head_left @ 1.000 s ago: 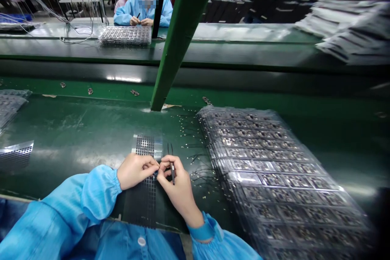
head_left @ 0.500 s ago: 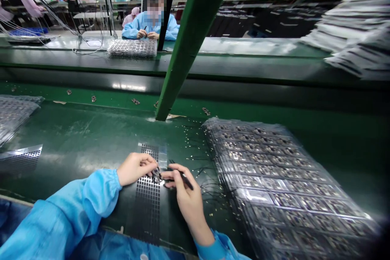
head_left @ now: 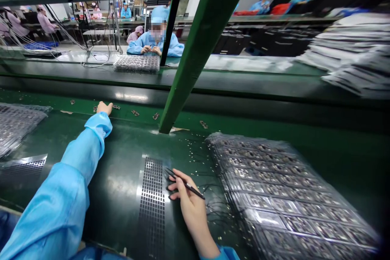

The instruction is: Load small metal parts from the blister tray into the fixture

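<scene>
My left hand (head_left: 104, 108) is stretched out to the far green strip, its fingers curled and mostly hidden behind the back of the hand. A small circuit board (head_left: 116, 107) lies just right of it, and another small board (head_left: 95, 109) shows at its left. Whether the fingers still touch either one, I cannot tell. My right hand (head_left: 189, 199) is closed round black tweezers (head_left: 190, 189), their tips pointing up and left. Beside those tips lies a clear sheet with rows of small black pads (head_left: 152, 187), flat on the green bench.
Stacked clear trays of boards (head_left: 274, 187) stand at right, with more trays (head_left: 18, 126) at far left. A slanted green post (head_left: 195, 57) rises from the bench. Several boards lie along the far strip. A co-worker (head_left: 155, 40) sits opposite. Another padded sheet (head_left: 24, 166) lies left.
My left hand has left the pad sheet and reached far forward and left. A board now lies beside it on the strip. My right hand stays near the sheet with the tweezers.
</scene>
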Available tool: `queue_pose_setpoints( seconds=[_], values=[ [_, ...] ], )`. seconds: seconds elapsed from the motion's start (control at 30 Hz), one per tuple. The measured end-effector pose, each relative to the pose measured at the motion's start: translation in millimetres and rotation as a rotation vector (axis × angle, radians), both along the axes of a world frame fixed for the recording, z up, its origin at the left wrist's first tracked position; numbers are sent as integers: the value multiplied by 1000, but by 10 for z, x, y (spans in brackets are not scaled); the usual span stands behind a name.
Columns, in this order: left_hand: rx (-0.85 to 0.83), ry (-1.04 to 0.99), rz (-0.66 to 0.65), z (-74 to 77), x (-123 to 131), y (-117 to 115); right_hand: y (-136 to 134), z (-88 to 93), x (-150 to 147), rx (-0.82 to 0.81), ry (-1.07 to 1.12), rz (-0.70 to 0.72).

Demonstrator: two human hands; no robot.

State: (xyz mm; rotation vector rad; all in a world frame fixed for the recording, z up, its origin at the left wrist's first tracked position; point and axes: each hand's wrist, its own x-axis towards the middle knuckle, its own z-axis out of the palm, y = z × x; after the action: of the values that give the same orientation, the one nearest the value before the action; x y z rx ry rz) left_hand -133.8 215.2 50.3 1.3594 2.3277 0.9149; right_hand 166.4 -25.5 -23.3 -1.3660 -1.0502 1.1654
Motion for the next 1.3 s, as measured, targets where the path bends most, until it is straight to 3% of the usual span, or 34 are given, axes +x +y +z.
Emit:
queue_pose_setpoints(
  seconds=[0.07,0.2,0.3,0.47,0.63,0.7,0.8,0.87,0.97,1.13,1.3],
  values=[
    [15,115,-20,-77,48,-3,40,-2,-12,6,-6,-1],
    [5,278,-278,-319,422,-21,103,2,-25,21,-34,3],
    [-33,374,-400,-404,652,8,124,-5,-22,42,-36,-2],
    [-52,483,-425,-259,696,1,123,6,-23,54,23,14],
    [121,490,-431,26,699,-249,87,72,-45,34,99,37],
    [252,299,-427,130,735,-445,71,92,-57,47,129,30],
    [364,-257,-426,216,831,-859,55,112,-82,72,135,37],
    [321,-578,-442,197,928,-1188,45,122,-102,70,121,68],
    [156,-898,-434,60,1108,-1656,21,135,-128,54,116,129],
    [-126,-1186,-365,-219,1371,-2131,-28,166,-138,82,147,100],
    [-243,-1183,-438,-331,1476,-2290,-43,209,-127,78,177,-6]
  ],
)
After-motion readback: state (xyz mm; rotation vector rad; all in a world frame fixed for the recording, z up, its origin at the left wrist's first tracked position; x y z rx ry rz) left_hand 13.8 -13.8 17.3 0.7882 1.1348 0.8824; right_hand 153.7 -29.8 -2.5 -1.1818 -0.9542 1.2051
